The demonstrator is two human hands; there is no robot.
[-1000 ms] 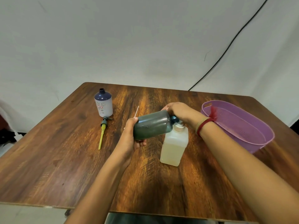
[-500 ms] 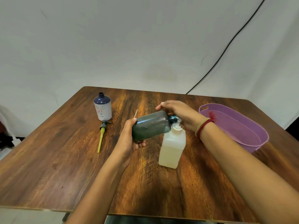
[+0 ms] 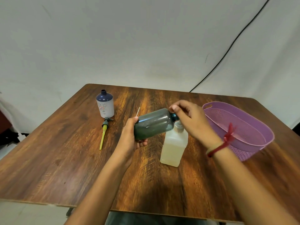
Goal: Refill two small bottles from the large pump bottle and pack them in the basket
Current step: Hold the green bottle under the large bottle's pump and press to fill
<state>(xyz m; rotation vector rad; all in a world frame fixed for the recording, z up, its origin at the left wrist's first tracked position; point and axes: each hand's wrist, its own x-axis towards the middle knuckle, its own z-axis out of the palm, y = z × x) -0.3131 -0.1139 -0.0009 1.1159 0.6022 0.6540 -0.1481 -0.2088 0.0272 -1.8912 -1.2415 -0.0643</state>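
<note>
My left hand [image 3: 129, 137] grips the base of a dark green translucent bottle [image 3: 153, 124], tilted on its side above the table with its neck pointing right. My right hand [image 3: 190, 117] is at that neck, fingers curled round the blue cap end. Just below the neck stands a pale square bottle [image 3: 174, 146] of yellowish liquid, its top partly hidden by my right hand. A white bottle with a navy shoulder [image 3: 105, 106] stands uncapped at the back left. Its pump head with a yellow tube [image 3: 103, 133] lies in front of it. The purple basket [image 3: 266, 135] sits at the right.
A thin pale straw [image 3: 138, 111] lies on the wooden table [image 3: 65, 159] behind the green bottle. A black cable [image 3: 227, 49] runs down the white backdrop to the table's far edge. A red thread bracelet circles my right wrist.
The green bottle has stayed tilted over the pale bottle. My right hand's fingers have shifted around its neck, lifting slightly at the cap. The view has drifted a little.
</note>
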